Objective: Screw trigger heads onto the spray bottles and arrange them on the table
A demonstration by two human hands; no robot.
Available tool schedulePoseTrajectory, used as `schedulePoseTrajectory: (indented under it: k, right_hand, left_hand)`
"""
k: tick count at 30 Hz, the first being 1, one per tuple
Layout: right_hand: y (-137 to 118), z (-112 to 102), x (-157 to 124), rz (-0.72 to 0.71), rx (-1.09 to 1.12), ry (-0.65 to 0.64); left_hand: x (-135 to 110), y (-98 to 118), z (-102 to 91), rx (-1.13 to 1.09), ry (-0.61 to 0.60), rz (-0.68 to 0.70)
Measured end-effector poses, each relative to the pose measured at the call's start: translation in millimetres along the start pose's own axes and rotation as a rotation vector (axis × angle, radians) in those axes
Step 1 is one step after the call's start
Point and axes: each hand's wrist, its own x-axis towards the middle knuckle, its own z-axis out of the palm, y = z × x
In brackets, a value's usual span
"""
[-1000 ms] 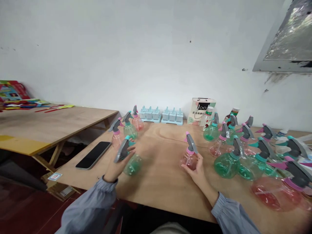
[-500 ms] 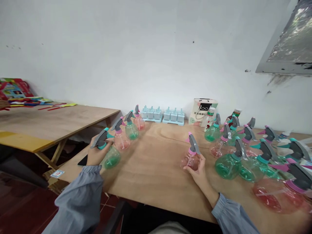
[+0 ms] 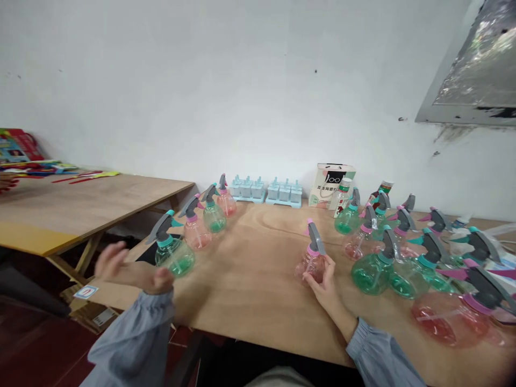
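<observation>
My left hand (image 3: 121, 267) hangs open and blurred just off the table's left edge, fingers spread, holding nothing. Right beside it a green spray bottle (image 3: 174, 253) with a grey and teal trigger stands upright on the plywood table (image 3: 258, 301), the nearest in a diagonal row of several bottles. My right hand (image 3: 322, 279) is wrapped around the base of a pink spray bottle (image 3: 311, 260) standing near the table's middle.
Many green and pink spray bottles (image 3: 407, 258) crowd the right side. Light blue ice-pop moulds (image 3: 266, 191) and a small printed carton (image 3: 331, 185) stand against the wall. A second wooden table (image 3: 72, 201) with coloured items lies to the left. A dark phone is mostly hidden behind my left hand.
My left hand carried the green bottle leftward, stood it at the near end of the diagonal row, then let go and drew back. The right hand stayed on the pink bottle.
</observation>
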Motion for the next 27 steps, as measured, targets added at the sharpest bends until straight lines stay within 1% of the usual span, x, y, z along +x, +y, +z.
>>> schedulePoseTrajectory:
  k: [1,2,3,4,5,6,8,10,11,13,15,16,17,19,20,21,22,23,25,27]
  right_hand:
    - [-3.1,0.2,-0.8,-0.003,-0.002,-0.015]
    - [-6.3,0.6,-1.5,-0.010,-0.009,-0.028]
    - [-9.5,1.1,-2.1,-0.021,-0.018,-0.039]
    - [-12.5,1.8,-2.7,-0.035,-0.026,-0.055]
    - [-15.3,2.4,-3.1,-0.054,-0.032,-0.076]
    - [-18.0,3.0,-3.4,-0.076,-0.036,-0.100]
    - [-22.9,3.4,-3.5,-0.118,-0.050,-0.158]
    - [-27.8,2.0,-3.1,-0.153,-0.089,-0.196]
    - [-30.4,0.1,-2.7,-0.173,-0.119,-0.199]
    - [-35.9,-7.6,-1.5,-0.228,-0.175,-0.168]
    - [-40.8,-21.7,-0.1,-0.317,-0.204,-0.095]
    - [-42.3,-31.2,0.6,-0.363,-0.213,-0.034]
    - [-42.9,-42.2,1.3,-0.404,-0.225,0.052]
    - [-40.9,-66.8,2.2,-0.457,-0.275,0.294]
    - [-38.5,-79.5,2.6,-0.461,-0.319,0.418]
    - [-35.4,-91.5,2.9,-0.456,-0.369,0.526]
    - [-32.1,-102.5,3.3,-0.436,-0.419,0.597]
    - [-28.6,-111.8,3.8,-0.399,-0.461,0.637]
    - [-22.4,-124.2,5.0,-0.281,-0.502,0.658]
    - [-16.7,-128.4,6.4,-0.154,-0.490,0.650]
  left_hand:
    - [-10.9,17.3,8.2,-0.053,0.116,0.102]
    - [-23.9,37.3,19.6,-0.110,0.089,0.181]
    - [-38.1,59.0,33.9,-0.167,-0.102,0.210]
    - [-52.4,81.0,50.5,-0.227,-0.311,0.175]
    - [-65.8,101.9,68.5,-0.292,-0.482,0.115]
    - [-77.4,120.8,86.9,-0.358,-0.595,0.059]
    - [-93.9,149.4,120.4,-0.438,-0.749,-0.069]
    - [-101.4,165.2,144.4,-0.484,-0.777,-0.178]
    - [-102.8,168.9,152.1,-0.498,-0.772,-0.213]
    - [-102.6,170.4,159.3,-0.510,-0.741,-0.257]
    - [-100.1,166.9,159.0,-0.511,-0.729,-0.293]
    - [-98.2,164.2,157.3,-0.517,-0.740,-0.308]
    - [-96.0,161.4,155.0,-0.528,-0.758,-0.317]
    - [-90.9,156.2,150.3,-0.550,-0.795,-0.316]
    - [-88.2,154.1,148.1,-0.551,-0.795,-0.310]
    - [-85.5,152.4,146.2,-0.539,-0.773,-0.302]
    - [-83.1,151.1,144.6,-0.513,-0.740,-0.291]
    - [-80.8,150.1,143.2,-0.477,-0.706,-0.276]
    - [-77.1,149.2,140.6,-0.393,-0.656,-0.222]
    - [-74.7,149.1,138.2,-0.325,-0.667,-0.135]
